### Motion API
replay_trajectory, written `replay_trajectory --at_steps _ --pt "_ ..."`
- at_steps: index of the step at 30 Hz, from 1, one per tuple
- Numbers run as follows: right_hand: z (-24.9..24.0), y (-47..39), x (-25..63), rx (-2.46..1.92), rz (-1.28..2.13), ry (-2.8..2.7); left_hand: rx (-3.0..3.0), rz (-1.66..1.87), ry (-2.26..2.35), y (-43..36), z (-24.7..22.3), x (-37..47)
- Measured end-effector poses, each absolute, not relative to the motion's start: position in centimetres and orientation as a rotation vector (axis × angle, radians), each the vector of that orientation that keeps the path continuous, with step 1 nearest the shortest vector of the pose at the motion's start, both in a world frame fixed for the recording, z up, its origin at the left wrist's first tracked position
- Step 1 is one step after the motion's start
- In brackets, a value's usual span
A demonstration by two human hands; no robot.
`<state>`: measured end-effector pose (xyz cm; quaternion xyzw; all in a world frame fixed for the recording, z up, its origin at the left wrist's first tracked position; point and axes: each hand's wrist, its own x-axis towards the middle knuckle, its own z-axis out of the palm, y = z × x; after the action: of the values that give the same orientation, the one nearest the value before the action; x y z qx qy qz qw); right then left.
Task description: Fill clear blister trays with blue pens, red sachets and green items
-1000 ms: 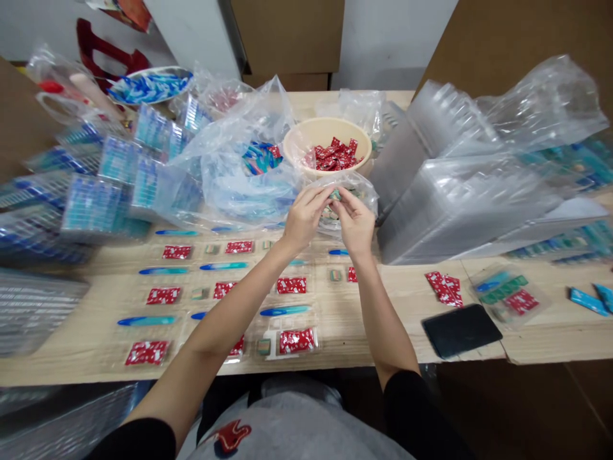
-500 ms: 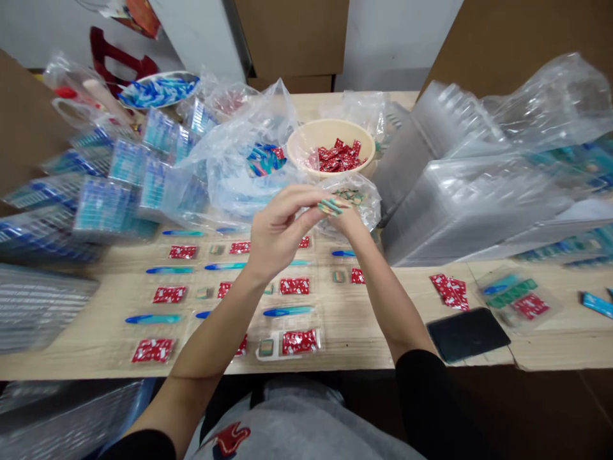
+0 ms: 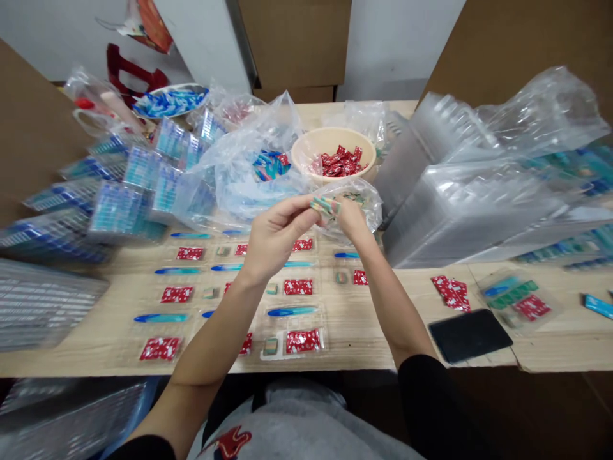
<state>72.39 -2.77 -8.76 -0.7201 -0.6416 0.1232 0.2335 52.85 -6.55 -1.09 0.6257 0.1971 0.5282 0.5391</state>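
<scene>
My left hand (image 3: 282, 233) pinches a small bundle of green and tan striped pieces (image 3: 325, 205) between thumb and fingers. On the bundle's right side, my right hand (image 3: 351, 217) touches it with closed fingers, over the edge of a clear plastic bag (image 3: 371, 201) of similar pieces. Below my hands lie rows of clear trays with blue pens (image 3: 292, 311), red patterned packets (image 3: 303, 340) and small striped pieces (image 3: 271, 346). My forearms cover part of these rows.
A cream bowl (image 3: 299, 150) of red packets stands behind my hands. Stacked clear trays (image 3: 460, 211) rise at the right, near a black phone (image 3: 470, 335). Bundled blue pens (image 3: 119, 207) and another stack of trays (image 3: 43, 306) lie left.
My right hand has shifted slightly right and its fingers have moved on the bundle. The bundle is a little further left. The whole view has shifted slightly.
</scene>
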Motion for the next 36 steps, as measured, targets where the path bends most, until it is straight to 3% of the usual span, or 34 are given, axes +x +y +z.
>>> replay_trajectory --at_steps 5,12,26,36 --pt "-8.1 -3.9 73.7 -1.754 0.558 -1.468 1.27 1.16 0.608 -3.3 -4.1 53.7" --pt "-7.0 -5.6 73.8 -1.302 0.742 -1.189 1.52 1.082 0.778 -1.7 -7.2 56.1" --pt "-6.6 -5.6 72.9 -1.278 0.737 -1.02 2.006 1.237 0.551 -1.8 -7.6 56.9" --pt "-6.3 -6.8 72.7 -1.452 0.451 -1.225 1.315 1.093 0.563 -1.9 -7.6 56.5"
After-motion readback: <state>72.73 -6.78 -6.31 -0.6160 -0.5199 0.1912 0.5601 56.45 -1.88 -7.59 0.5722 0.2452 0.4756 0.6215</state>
